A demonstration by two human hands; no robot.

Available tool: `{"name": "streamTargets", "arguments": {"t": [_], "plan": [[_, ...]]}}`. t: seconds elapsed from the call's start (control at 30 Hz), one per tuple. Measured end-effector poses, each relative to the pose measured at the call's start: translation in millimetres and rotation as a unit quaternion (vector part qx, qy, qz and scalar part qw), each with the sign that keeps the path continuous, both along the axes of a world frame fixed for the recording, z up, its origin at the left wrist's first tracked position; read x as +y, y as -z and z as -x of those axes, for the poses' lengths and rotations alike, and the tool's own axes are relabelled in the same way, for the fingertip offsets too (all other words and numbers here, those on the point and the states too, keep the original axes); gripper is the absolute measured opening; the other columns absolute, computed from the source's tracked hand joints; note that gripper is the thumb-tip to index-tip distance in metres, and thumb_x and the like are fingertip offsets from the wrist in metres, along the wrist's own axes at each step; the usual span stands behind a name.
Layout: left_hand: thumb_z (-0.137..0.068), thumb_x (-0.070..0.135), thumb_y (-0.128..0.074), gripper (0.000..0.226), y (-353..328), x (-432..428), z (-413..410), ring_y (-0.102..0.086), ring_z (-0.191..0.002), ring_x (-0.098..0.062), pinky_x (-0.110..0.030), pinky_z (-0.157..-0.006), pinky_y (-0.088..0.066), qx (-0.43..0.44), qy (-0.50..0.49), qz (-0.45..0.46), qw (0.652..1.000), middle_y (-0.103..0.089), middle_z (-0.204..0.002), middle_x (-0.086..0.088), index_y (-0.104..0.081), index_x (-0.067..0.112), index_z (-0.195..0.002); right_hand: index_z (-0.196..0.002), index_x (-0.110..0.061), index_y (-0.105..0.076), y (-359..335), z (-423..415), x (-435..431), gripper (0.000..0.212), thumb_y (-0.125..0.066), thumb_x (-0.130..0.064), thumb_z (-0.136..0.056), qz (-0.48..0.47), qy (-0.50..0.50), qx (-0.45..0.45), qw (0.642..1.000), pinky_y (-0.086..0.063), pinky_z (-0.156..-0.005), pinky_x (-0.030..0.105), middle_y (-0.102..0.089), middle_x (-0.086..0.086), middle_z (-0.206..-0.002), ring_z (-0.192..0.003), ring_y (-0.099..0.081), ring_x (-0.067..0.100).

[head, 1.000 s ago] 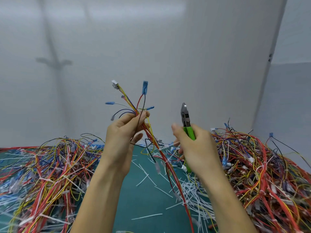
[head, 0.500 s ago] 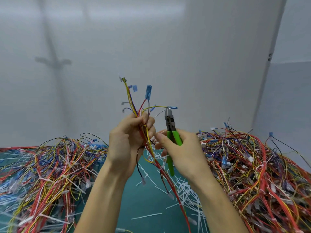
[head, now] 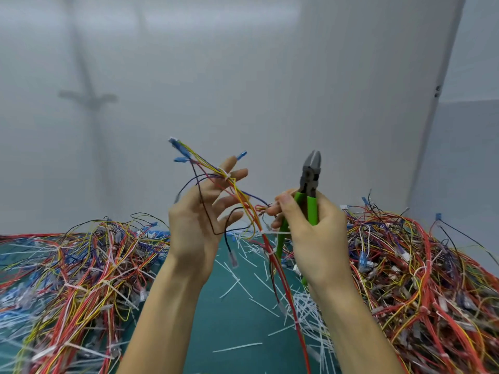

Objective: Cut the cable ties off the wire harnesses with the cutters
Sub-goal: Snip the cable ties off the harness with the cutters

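Since half a second ago the left hand has spread its fingers straight, the wire harness draped across them, while the right hand, gripping the green-handled cutters, has drawn rightward. The harness runs upper-left to lower-right. Its white cable tie sits at the left fingertips, left of the upright cutter nose.

On the mat, cut ties lie between left pile and right pile.
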State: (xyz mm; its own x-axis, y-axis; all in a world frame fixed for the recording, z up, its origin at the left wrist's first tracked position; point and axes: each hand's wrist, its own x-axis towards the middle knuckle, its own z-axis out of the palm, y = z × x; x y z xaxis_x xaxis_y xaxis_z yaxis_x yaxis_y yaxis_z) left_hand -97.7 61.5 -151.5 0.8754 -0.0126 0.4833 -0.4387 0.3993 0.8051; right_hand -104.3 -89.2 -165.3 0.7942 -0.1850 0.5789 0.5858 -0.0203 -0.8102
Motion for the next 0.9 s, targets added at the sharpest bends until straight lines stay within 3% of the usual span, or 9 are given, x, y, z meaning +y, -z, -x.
{"name": "streamTargets", "arguments": {"t": [0.07,0.17,0.27,0.43,0.57,0.73,0.9], "plan": [[-0.078,0.007,-0.039,0.063,1,1,-2,-0.065,-0.100,-0.023,-0.037,-0.088,-0.050,-0.030,0.000,-0.058,0.998,-0.065,-0.130,-0.001,-0.052,0.021,-0.138,-0.083,-0.020,-0.066,-2,1,-2,0.015,-0.061,-0.026,-0.096,-0.015,-0.006,-0.003,1.000,-0.060,-0.068,0.032,-0.074,-0.002,-0.077,-0.067,-0.068,0.012],[-0.078,0.000,-0.057,0.076,3,-2,-2,-0.069,-0.104,-0.028,-0.029,-0.086,-0.055,-0.077,-0.026,-0.144,0.986,-0.066,-0.126,0.002,-0.038,0.027,-0.146,-0.084,-0.013,-0.068,-4,3,-2,0.018,-0.061,-0.024,-0.097,-0.036,-0.031,-0.005,0.999,-0.057,-0.065,0.024,-0.073,0.001,-0.076,-0.067,-0.067,0.012],[-0.074,0.004,-0.073,0.088,5,-6,-1,-0.071,-0.098,-0.023,-0.020,-0.080,-0.054,-0.088,-0.024,-0.151,0.984,-0.072,-0.108,0.001,-0.032,0.021,-0.150,-0.082,-0.010,-0.070,-7,6,-1,0.019,-0.061,-0.020,-0.096,-0.048,-0.052,-0.005,0.998,-0.054,-0.063,0.018,-0.073,-0.001,-0.072,-0.066,-0.068,0.009],[-0.067,0.018,-0.080,0.076,-1,-12,3,-0.072,-0.089,-0.012,-0.017,-0.079,-0.052,-0.118,-0.058,-0.124,0.984,-0.074,-0.088,0.001,-0.048,0.014,-0.135,-0.080,-0.017,-0.071,-11,9,-1,0.017,-0.063,-0.020,-0.095,-0.047,-0.060,0.004,0.997,-0.058,-0.065,0.024,-0.074,-0.002,-0.075,-0.071,-0.070,0.010],[-0.074,0.006,-0.072,0.060,-1,-16,4,-0.072,-0.087,-0.011,-0.017,-0.078,-0.053,-0.129,-0.056,-0.111,0.984,-0.070,-0.086,0.005,-0.051,0.007,-0.130,-0.082,-0.014,-0.071,-12,11,-4,0.014,-0.064,-0.017,-0.094,-0.065,-0.057,0.015,0.996,-0.058,-0.066,0.025,-0.075,0.002,-0.077,-0.072,-0.071,0.010],[-0.078,0.017,-0.072,0.064,1,-15,7,-0.070,-0.096,-0.025,-0.031,-0.088,-0.055,-0.147,-0.044,-0.121,0.981,-0.067,-0.098,-0.007,-0.048,0.009,-0.137,-0.084,-0.009,-0.070,-14,12,-6,0.012,-0.065,-0.015,-0.093,-0.071,-0.068,0.027,0.995,-0.054,-0.058,0.019,-0.074,0.002,-0.073,-0.067,-0.071,0.010],[-0.079,0.012,-0.071,0.047,3,-11,4,-0.060,-0.088,-0.026,-0.026,-0.083,-0.055,-0.150,-0.048,-0.112,0.981,-0.053,-0.090,-0.017,-0.055,0.008,-0.122,-0.085,-0.011,-0.070,-17,13,-9,0.010,-0.066,-0.017,-0.092,-0.031,-0.071,0.022,0.997,-0.056,-0.060,0.021,-0.075,0.004,-0.076,-0.067,-0.071,0.012]]}}
